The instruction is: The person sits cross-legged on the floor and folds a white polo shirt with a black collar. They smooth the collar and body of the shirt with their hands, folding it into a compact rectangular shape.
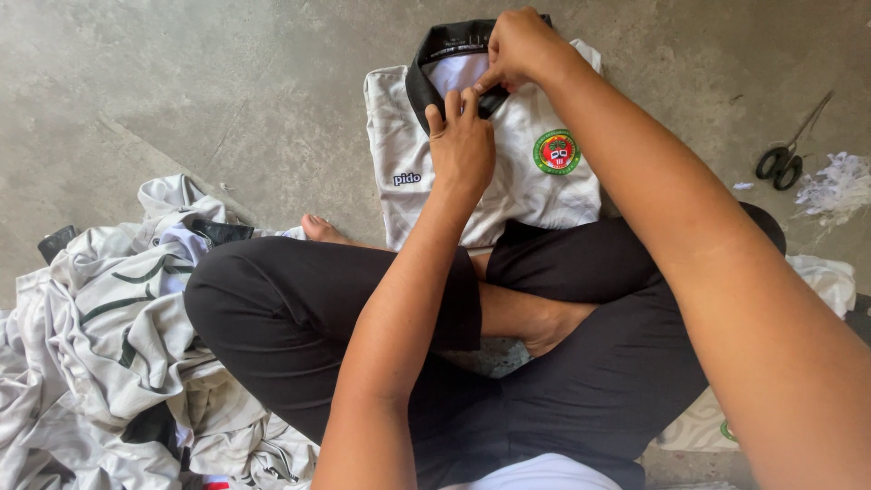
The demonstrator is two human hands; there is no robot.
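A folded white polo shirt [535, 186] with a black collar [419, 83] and a round green and red chest badge [556, 151] lies on the concrete floor in front of my crossed legs. My left hand [461, 143] presses flat on the shirt's placket just below the collar. My right hand [519, 47] pinches the collar's opening at the top, fingers closed on the fabric. Both forearms reach out over my black trousers [299, 299].
A heap of crumpled white and black shirts [100, 336] lies to my left. Black-handled scissors [785, 159] rest on the floor at the right, beside a small pile of white thread scraps [839, 186]. More white fabric [826, 277] sits by my right knee.
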